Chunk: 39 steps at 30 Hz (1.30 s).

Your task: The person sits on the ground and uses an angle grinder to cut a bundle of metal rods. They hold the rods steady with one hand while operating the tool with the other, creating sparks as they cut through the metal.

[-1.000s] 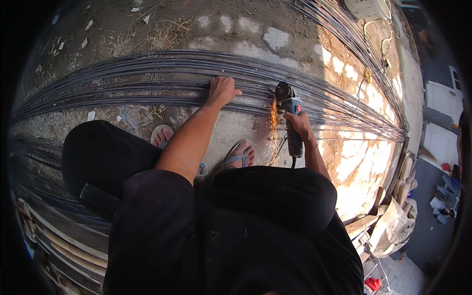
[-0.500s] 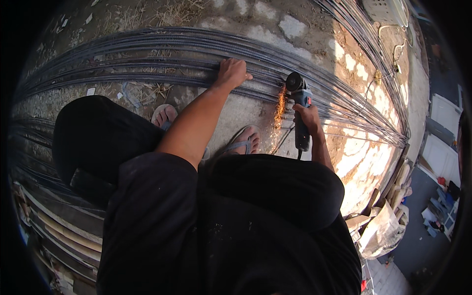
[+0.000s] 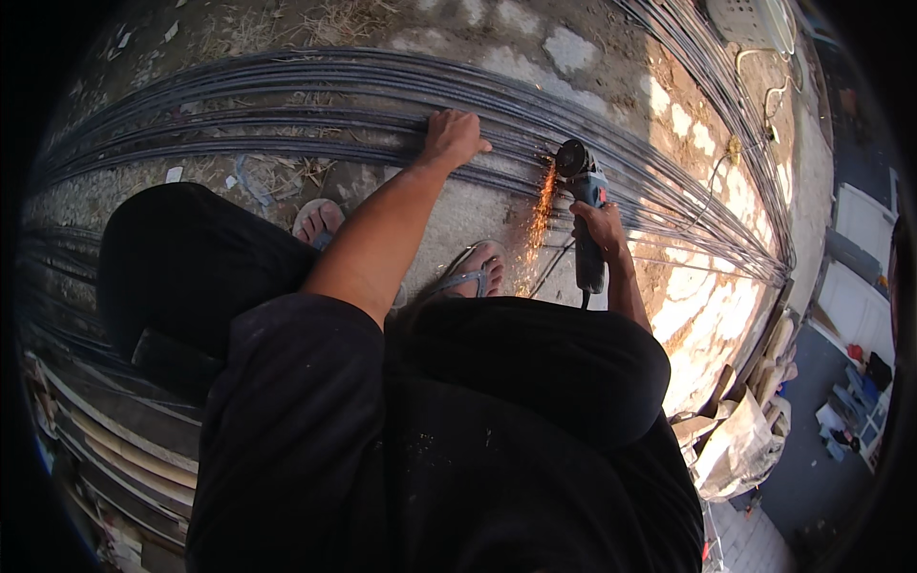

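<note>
Long dark steel bars [image 3: 315,94] lie in a loose bundle on the ground in front of me, stretching from left to right. My left hand [image 3: 454,139] is closed over some of them near the middle, its fingertips partly hidden. With my right hand [image 3: 600,225] I grip the body of an angle grinder [image 3: 589,263]. Its disc end [image 3: 573,159] is against the bars to the right of my left hand. Orange sparks [image 3: 544,210] spray from the disc toward me and down to the ground. Exactly which bar the disc touches is hard to make out.
My sandalled feet [image 3: 478,269] stand close to the bars and sparks. Another bundle of bars [image 3: 731,95] runs along the right, meeting the first at a far-right corner. A pale perforated crate [image 3: 755,21] stands at upper right; crumpled sheeting [image 3: 745,449] lies at lower right.
Both hands stay nearly in place and sparks keep flying. The grinder has shifted very slightly; the view has moved a little.
</note>
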Each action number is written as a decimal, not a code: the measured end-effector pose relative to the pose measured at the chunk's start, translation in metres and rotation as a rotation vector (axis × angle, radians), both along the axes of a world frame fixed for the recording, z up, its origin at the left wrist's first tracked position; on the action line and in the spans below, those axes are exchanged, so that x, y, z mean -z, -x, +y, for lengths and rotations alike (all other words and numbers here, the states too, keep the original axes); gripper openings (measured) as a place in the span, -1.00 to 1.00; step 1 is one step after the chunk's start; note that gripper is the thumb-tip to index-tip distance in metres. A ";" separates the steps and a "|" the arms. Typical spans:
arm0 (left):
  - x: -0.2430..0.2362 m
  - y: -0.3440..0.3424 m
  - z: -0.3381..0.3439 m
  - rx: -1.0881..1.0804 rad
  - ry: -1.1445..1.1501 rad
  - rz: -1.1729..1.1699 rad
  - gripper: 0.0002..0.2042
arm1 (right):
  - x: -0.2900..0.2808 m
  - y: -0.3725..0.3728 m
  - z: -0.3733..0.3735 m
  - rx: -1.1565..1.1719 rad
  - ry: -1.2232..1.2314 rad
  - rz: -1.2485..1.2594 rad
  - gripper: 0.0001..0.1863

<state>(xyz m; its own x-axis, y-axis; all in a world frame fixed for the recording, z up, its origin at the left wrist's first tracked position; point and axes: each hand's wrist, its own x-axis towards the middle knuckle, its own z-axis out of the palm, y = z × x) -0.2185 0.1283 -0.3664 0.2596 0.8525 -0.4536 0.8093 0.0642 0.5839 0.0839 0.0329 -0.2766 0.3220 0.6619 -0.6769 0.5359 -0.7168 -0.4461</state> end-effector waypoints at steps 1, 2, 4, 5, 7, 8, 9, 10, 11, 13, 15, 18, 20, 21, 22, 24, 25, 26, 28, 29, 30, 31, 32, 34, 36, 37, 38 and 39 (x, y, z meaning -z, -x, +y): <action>0.000 0.000 0.000 0.004 -0.005 -0.004 -0.63 | 0.001 -0.001 0.000 0.011 0.004 -0.007 -0.66; 0.000 -0.001 0.000 0.008 -0.010 -0.007 -0.63 | 0.002 -0.002 0.000 0.021 0.008 -0.014 -0.66; 0.001 0.000 0.000 0.002 -0.017 -0.004 -0.64 | -0.002 0.002 0.002 0.013 0.020 -0.024 -0.66; 0.002 0.001 -0.001 -0.006 -0.020 -0.002 -0.65 | -0.004 0.005 0.004 0.007 0.026 -0.028 -0.66; 0.003 0.001 -0.002 0.003 -0.029 0.014 -0.63 | -0.005 0.008 0.006 0.015 -0.010 -0.016 -0.67; 0.003 0.002 -0.002 0.018 -0.035 0.028 -0.61 | -0.005 0.009 0.008 0.017 -0.027 -0.008 -0.67; 0.003 0.002 -0.001 0.035 -0.041 0.041 -0.59 | -0.001 0.007 0.009 0.013 -0.041 -0.014 -0.67; 0.002 0.002 -0.001 0.041 -0.035 0.027 -0.59 | 0.006 0.000 0.011 0.008 -0.055 -0.021 -0.67; 0.001 0.001 0.001 0.046 -0.029 0.013 -0.60 | 0.012 -0.007 0.012 0.003 -0.069 -0.028 -0.68; -0.002 0.002 0.002 0.037 -0.008 -0.002 -0.62 | 0.023 -0.017 0.013 -0.068 -0.092 -0.012 -0.68; -0.005 0.000 0.001 0.022 0.019 -0.013 -0.66 | 0.027 -0.024 0.017 -0.121 -0.087 -0.035 -0.69; 0.000 0.004 -0.004 0.027 -0.105 -0.026 -0.62 | 0.023 -0.018 0.022 -0.130 -0.036 -0.093 -0.68; 0.000 0.006 -0.005 0.033 -0.076 0.004 -0.63 | 0.004 0.005 0.022 -0.084 -0.007 -0.088 -0.67; -0.001 0.004 -0.004 0.042 -0.067 0.007 -0.63 | 0.003 0.001 0.020 -0.069 -0.010 -0.054 -0.67; 0.000 0.002 -0.003 0.027 -0.062 0.002 -0.63 | 0.003 -0.003 0.017 -0.053 -0.013 -0.020 -0.66; 0.002 0.000 -0.002 -0.002 -0.051 -0.005 -0.64 | -0.001 -0.003 0.013 -0.019 0.011 -0.007 -0.65; 0.001 0.000 -0.002 0.011 -0.038 0.003 -0.63 | -0.003 0.001 0.013 -0.001 0.037 -0.029 -0.65; 0.000 0.002 -0.001 0.023 -0.025 0.011 -0.62 | -0.006 0.005 0.013 0.016 0.064 -0.050 -0.64; -0.001 0.002 0.000 0.038 -0.019 0.016 -0.60 | -0.006 0.003 0.012 -0.001 0.053 -0.055 -0.64; -0.001 0.003 0.000 0.040 -0.025 0.013 -0.60 | -0.006 0.002 0.011 -0.010 0.047 -0.058 -0.64; -0.001 0.003 0.000 0.039 -0.032 0.011 -0.60 | -0.003 -0.001 0.011 -0.025 0.048 -0.065 -0.64; -0.001 0.002 0.000 0.037 -0.031 0.015 -0.60 | -0.001 -0.005 0.011 -0.039 0.048 -0.071 -0.64; 0.000 0.001 0.000 0.035 -0.030 0.018 -0.61 | 0.001 -0.009 0.010 -0.054 0.049 -0.078 -0.64; 0.000 0.000 0.001 0.031 -0.036 0.019 -0.61 | 0.005 -0.015 0.010 -0.065 0.061 -0.093 -0.65; 0.001 0.000 0.000 0.030 -0.045 0.012 -0.62 | 0.004 -0.014 0.010 -0.070 0.063 -0.083 -0.65; 0.001 0.001 0.000 0.032 -0.031 0.020 -0.62 | 0.002 -0.010 0.009 -0.070 0.059 -0.066 -0.65; 0.002 0.001 0.001 0.034 -0.017 0.027 -0.63 | 0.000 -0.006 0.010 -0.070 0.055 -0.049 -0.65; 0.002 0.001 0.001 0.039 -0.003 0.032 -0.63 | -0.001 -0.006 0.011 -0.064 0.045 -0.029 -0.65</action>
<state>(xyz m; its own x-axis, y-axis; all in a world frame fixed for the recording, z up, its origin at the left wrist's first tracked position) -0.2196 0.1293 -0.3686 0.2777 0.8436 -0.4595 0.8294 0.0308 0.5579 0.0899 0.0435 -0.2753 0.2999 0.6507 -0.6977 0.5932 -0.6999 -0.3977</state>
